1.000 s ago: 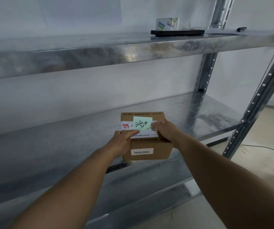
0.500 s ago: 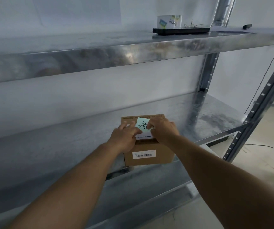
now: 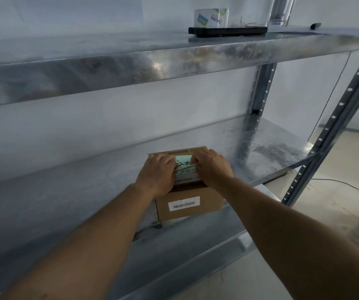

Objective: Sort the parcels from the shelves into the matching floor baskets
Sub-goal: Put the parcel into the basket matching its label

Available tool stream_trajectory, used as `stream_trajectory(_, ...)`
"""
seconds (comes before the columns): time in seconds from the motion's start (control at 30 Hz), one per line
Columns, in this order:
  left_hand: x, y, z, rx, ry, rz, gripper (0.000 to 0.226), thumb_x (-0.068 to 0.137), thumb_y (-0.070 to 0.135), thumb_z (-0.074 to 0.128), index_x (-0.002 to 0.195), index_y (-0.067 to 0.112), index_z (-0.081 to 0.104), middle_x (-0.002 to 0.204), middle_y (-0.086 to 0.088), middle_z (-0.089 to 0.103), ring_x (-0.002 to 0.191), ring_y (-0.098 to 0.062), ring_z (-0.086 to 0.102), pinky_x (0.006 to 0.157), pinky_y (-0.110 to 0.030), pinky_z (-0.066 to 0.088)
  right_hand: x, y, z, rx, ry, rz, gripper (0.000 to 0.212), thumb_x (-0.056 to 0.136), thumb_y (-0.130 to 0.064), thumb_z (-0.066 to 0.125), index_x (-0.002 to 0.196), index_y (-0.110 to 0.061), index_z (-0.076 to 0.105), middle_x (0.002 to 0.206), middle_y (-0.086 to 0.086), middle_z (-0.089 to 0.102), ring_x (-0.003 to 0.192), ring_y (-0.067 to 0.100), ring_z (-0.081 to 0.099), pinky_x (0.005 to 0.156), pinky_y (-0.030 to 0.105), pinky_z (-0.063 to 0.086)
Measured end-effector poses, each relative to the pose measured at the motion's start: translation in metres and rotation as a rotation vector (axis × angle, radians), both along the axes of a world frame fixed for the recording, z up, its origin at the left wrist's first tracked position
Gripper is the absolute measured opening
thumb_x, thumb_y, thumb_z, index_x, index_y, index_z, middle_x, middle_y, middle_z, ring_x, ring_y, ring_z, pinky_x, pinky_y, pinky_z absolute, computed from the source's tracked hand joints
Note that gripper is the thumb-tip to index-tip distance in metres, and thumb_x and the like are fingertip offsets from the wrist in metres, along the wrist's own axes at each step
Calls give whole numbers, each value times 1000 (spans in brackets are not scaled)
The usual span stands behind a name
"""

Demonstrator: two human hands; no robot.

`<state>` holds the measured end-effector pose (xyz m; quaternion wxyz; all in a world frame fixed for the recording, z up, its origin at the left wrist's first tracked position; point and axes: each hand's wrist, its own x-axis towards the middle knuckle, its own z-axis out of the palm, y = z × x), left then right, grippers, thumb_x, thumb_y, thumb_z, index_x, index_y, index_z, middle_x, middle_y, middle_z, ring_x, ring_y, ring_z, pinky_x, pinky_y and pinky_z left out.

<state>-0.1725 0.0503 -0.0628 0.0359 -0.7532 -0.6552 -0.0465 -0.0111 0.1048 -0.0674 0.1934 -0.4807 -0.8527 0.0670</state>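
Note:
A brown cardboard parcel [image 3: 188,205] stands at the front edge of the middle metal shelf [image 3: 267,148]. A barcode sticker is on its near face. On top are a white shipping label and a pale green note [image 3: 184,160] with dark handwriting. My left hand [image 3: 157,176] lies on the left part of the top, fingers bent down onto the labels. My right hand [image 3: 212,167] lies on the right part, its fingers reaching toward the far edge. The two hands hide most of the top and part of the note.
The upper shelf [image 3: 174,61] juts out overhead and carries a long black bar [image 3: 228,31], a small white printed box [image 3: 212,17] and a small dark object [image 3: 315,25]. A perforated steel post [image 3: 334,118] stands at the right. A thin cable [image 3: 336,182] runs across the beige floor.
My hands have moved from the parcel's sides up onto its top, covering more of the green note. The view has come closer to the shelf.

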Motion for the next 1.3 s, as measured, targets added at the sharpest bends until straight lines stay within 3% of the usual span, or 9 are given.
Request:
stream_trajectory(0.13,-3,-3,-3,-86,-27,-11,48,102,37,29,145,16,30,154,-3,30,142,-19,21,117,-39,14,4,4,-4,-51,-46,-3,31,94,-12,45,123,-21,54,126,-1,57,111,14,47,91,30,36)
stream_trajectory(0.27,-7,-1,-7,-139,55,-27,64,97,57,23,150,22,21,158,0,19,145,-20,14,118,-43,12,-7,-1,-1,-120,-104,88,55,94,-23,46,147,-19,31,151,1,35,140,18,26,115,38,19)
stream_trajectory(0.4,-7,0,-3,-200,68,-18,68,95,62,23,150,23,20,161,0,6,147,-23,5,118,-42,8,-19,2,-5,-154,-250,153,62,98,-25,35,153,-20,7,159,3,16,147,19,9,119,44,7)
stream_trajectory(0.67,-6,6,-6,-282,80,66,72,91,68,16,151,29,13,161,2,-1,147,-21,-2,117,-49,3,-10,0,-4,-160,-259,80,54,99,-34,37,149,-23,21,157,1,21,147,20,8,118,53,-2)
stream_trajectory(0.87,1,2,-5,-289,50,103,70,93,66,17,151,28,13,161,4,-3,147,-20,-4,117,-52,4,0,-1,-10,-61,-158,55,60,91,-34,50,146,-19,29,146,2,43,140,20,23,118,46,7)
stream_trajectory(1.0,2,2,-4,-296,69,112,70,93,66,17,151,29,11,161,3,-4,147,-21,-3,116,-53,5,5,-3,-6,40,-109,168,50,90,-24,54,139,-16,45,134,4,52,126,22,36,107,33,23)
stream_trajectory(1.13,3,3,-6,-303,48,109,67,94,63,19,151,28,11,161,3,-5,147,-20,-5,116,-53,4,11,-10,-4,-2,-44,127,15,91,-18,51,102,-16,62,114,3,56,109,16,42,86,28,41)
stream_trajectory(1.2,3,5,-6,-315,-46,128,62,96,59,19,150,28,16,161,5,-2,147,-20,-4,115,-53,7,14,-14,-1,-34,-8,105,9,92,-21,51,93,-17,59,111,1,56,100,12,40,77,25,38)
stream_trajectory(1.3,2,9,-6,-250,-240,144,47,100,49,23,140,27,36,158,4,17,145,-21,9,111,-51,19,10,-14,-3,-92,-34,12,18,93,-31,47,96,-19,60,111,1,57,100,14,40,80,30,33)
